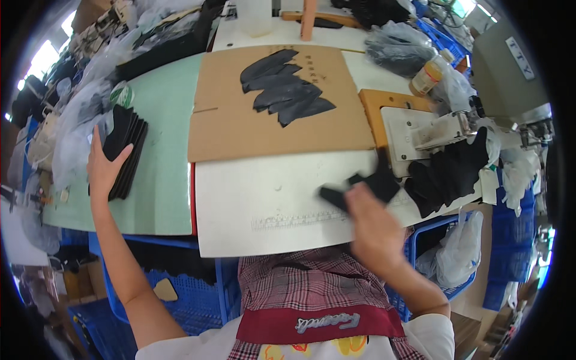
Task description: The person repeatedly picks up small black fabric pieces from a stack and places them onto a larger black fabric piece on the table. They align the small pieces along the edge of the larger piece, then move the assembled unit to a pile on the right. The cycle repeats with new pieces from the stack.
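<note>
At the left, my left hand point(107, 168) lies against a fanned stack of black cut fabric pieces point(130, 150). Its thumb and fingers are spread, the thumb reaching over the near part of the stack. My right hand point(375, 225), smeared by motion, is closed on a black fabric piece point(384, 181) above the white tabletop point(282, 186). Just to the right, a row of overlapping black fabric pieces point(447, 174) lies by the sewing machine point(441, 131). Dark grey, glossy cut pieces point(285, 90) are spread in a cluster on a cardboard sheet point(240, 135).
A pale green board point(165, 180) adjoins the white top on the left. Printed ruler marks run along the near edge. A bottle with amber liquid point(427, 75) and plastic bags point(399, 45) are at the back right. Blue baskets point(198, 309) sit below the table.
</note>
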Demonstrator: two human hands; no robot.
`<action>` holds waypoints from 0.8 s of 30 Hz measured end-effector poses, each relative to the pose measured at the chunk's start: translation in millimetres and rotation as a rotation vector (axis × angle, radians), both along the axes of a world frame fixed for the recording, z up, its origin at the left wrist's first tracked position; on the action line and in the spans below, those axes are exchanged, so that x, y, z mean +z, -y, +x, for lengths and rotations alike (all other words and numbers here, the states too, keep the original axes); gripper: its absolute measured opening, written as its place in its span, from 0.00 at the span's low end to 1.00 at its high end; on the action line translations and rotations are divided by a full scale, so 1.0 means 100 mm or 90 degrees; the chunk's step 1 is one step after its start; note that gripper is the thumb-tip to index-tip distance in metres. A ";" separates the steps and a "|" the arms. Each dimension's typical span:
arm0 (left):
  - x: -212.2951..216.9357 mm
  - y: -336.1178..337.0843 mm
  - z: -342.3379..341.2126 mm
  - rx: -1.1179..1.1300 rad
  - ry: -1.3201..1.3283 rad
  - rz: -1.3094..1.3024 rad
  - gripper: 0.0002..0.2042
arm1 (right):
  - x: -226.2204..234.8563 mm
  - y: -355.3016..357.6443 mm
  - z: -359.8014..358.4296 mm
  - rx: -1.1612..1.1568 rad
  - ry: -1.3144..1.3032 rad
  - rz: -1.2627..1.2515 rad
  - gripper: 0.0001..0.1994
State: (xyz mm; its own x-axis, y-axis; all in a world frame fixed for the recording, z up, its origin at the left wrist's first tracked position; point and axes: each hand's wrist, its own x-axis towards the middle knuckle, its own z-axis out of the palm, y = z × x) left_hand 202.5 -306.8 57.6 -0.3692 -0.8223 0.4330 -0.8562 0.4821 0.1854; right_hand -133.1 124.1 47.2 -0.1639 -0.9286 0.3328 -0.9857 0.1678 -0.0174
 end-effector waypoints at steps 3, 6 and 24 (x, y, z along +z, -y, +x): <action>0.01 0.13 -0.02 0.037 0.075 0.086 0.48 | -0.40 0.20 0.35 0.036 -0.088 0.120 0.28; -0.05 0.16 -0.05 0.070 0.143 0.072 0.48 | -0.27 0.23 0.34 0.061 0.049 0.055 0.33; -0.57 -0.86 -2.46 -0.255 -0.164 0.203 0.13 | -0.30 2.36 -0.61 0.212 0.265 -0.185 0.19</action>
